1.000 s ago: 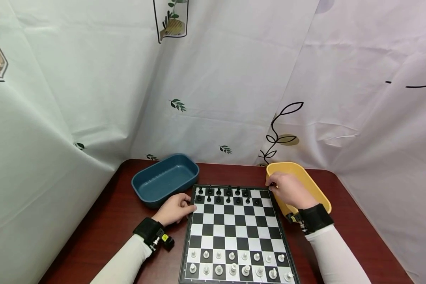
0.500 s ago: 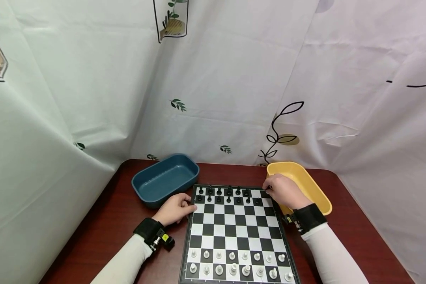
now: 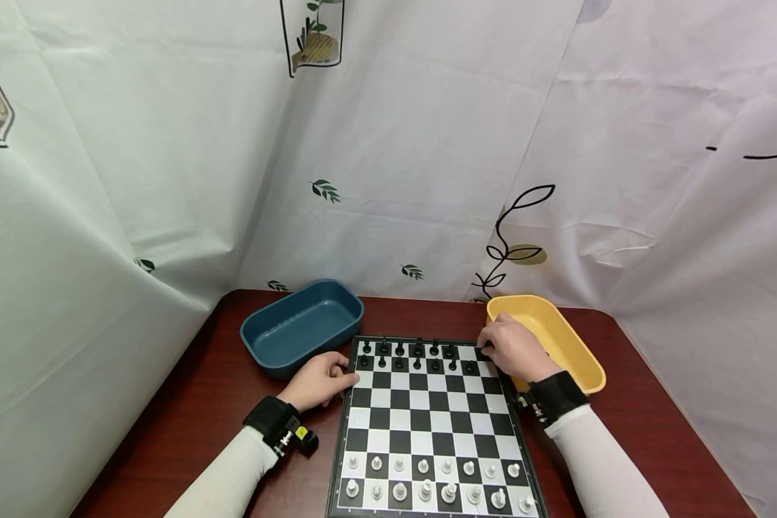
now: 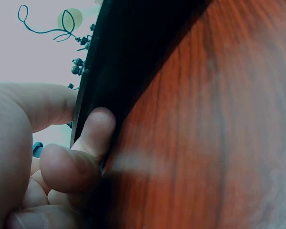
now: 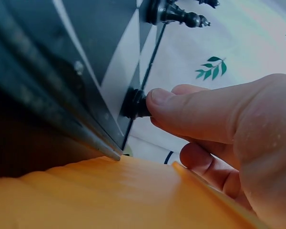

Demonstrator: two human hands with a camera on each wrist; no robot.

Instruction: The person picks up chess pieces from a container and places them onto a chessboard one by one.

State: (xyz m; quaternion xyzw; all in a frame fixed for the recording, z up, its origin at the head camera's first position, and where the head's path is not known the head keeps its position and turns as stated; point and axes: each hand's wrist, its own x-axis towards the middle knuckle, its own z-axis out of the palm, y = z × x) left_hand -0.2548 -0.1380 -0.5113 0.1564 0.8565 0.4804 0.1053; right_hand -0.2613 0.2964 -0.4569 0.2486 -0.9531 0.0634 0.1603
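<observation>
**Setting a black piece on the far corner square**

Draped white sheeting printed with leaves is closing in a dark red wooden surface [image 3: 188,403], and on it a chessboard [image 3: 430,424] is lying between a blue tray [image 3: 278,352] and a yellow tray [image 3: 579,356].

The right hand [image 3: 514,349] is reaching over the board's far right corner, beside the yellow tray's near rim. In the right wrist view its thumb and curled fingers [image 5: 200,112] are pinching a black piece [image 5: 136,103] low against the corner square, close to the board's raised edge; which piece it is cannot be told. The step in hand appears to be placing or lifting that corner piece. Doing it well probably means keeping the pinch high enough for the base to sit flat and centred on the square, moving straight up or down rather than sideways, and keeping the knuckles clear of the neighbouring black pieces [image 3: 417,356] standing in the two far rows. The tray's rim is just beside the hand, so the wrist should be staying on the tray side, away from the row.

The left hand [image 3: 317,381] is resting at the board's far left edge, fingers [image 4: 93,131] curled against the dark frame with the thumb lying over the top edge, seemingly steadying it. Holding that pressure gently should be stopping the board from sliding.

White pieces [image 3: 427,482] are standing in the two near rows, well apart from both hands.
</observation>
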